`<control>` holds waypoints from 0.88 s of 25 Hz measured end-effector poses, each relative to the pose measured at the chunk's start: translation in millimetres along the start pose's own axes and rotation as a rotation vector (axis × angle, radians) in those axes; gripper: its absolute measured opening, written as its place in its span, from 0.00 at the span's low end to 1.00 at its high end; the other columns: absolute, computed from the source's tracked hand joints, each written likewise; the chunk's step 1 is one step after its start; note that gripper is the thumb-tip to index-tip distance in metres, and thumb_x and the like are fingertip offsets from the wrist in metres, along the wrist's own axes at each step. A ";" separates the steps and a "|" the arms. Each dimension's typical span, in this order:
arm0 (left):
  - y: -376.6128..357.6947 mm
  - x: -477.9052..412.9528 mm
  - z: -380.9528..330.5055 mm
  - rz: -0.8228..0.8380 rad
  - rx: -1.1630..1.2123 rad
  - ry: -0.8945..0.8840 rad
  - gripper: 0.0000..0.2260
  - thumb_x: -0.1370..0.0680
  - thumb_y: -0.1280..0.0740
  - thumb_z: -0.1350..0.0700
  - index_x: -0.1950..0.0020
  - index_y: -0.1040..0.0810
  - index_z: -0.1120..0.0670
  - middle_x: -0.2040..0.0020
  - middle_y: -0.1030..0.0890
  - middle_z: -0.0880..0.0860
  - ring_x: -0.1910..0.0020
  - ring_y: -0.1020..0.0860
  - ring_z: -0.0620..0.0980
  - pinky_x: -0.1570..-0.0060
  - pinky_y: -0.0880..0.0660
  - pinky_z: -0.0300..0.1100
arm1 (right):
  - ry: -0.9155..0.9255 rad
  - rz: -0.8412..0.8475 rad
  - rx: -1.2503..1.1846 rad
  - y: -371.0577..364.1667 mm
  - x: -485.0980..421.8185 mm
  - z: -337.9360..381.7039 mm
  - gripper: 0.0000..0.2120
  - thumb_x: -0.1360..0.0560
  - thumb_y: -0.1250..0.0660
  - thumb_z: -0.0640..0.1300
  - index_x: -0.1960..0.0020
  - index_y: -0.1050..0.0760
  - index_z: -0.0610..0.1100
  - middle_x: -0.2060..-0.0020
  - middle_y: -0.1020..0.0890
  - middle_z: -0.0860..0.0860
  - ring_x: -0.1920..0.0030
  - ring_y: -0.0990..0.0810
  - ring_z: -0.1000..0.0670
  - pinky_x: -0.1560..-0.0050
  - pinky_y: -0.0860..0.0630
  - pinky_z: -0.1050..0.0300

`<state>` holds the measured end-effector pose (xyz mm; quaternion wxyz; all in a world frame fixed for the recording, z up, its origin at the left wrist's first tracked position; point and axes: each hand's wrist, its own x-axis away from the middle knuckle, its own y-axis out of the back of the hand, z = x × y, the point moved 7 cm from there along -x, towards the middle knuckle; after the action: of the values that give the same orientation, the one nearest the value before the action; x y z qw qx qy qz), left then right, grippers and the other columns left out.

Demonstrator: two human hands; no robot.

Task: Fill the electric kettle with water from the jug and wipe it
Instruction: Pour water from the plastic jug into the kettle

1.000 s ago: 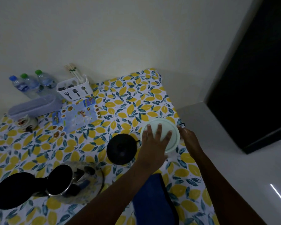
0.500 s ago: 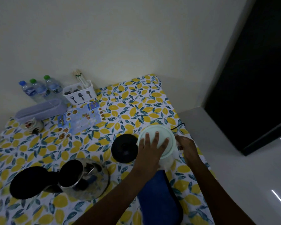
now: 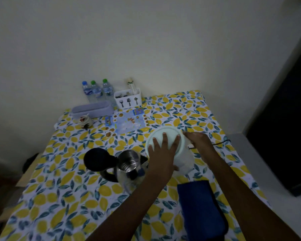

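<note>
A translucent jug [image 3: 185, 161] with a pale green lid [image 3: 165, 136] hangs above the lemon-print table [image 3: 68, 197], tilted toward the kettle. My left hand [image 3: 161, 159] lies flat on the lid with its fingers spread, holding it down. My right hand [image 3: 199, 142] grips the jug's far side at its handle. Just left of the jug stands the steel electric kettle [image 3: 130, 164], its mouth uncovered and its black lid [image 3: 98, 159] flipped back to the left. A folded blue cloth [image 3: 200, 207] lies near me at the right.
Against the back wall stand three water bottles [image 3: 96, 90], a white cutlery holder [image 3: 128, 99], a lilac box [image 3: 92, 109] and a small ornament [image 3: 84, 120]. A printed blue mat [image 3: 127, 121] lies behind the jug. A black cable [image 3: 221, 142] runs off the right edge.
Both hands have lifted the jug off the table, carried it left next to the kettle and tipped it. The black round base is now hidden behind my hand and the jug.
</note>
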<state>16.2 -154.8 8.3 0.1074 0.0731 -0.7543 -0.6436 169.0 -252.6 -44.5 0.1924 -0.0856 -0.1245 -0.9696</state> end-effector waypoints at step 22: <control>14.2 30.9 73.4 -0.211 0.499 0.239 0.43 0.24 0.29 0.54 0.22 0.59 0.46 0.20 0.51 0.59 0.24 0.47 0.70 0.27 0.41 0.62 | 0.266 0.154 0.766 -103.8 16.4 126.2 0.25 0.28 0.33 0.59 0.73 0.30 0.40 0.75 0.29 0.47 0.72 0.28 0.47 0.69 0.35 0.54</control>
<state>-32.1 -90.0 13.5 0.1065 0.2506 -0.8594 -0.4328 128.0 -130.8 57.8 0.2968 0.1094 -0.4438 -0.8385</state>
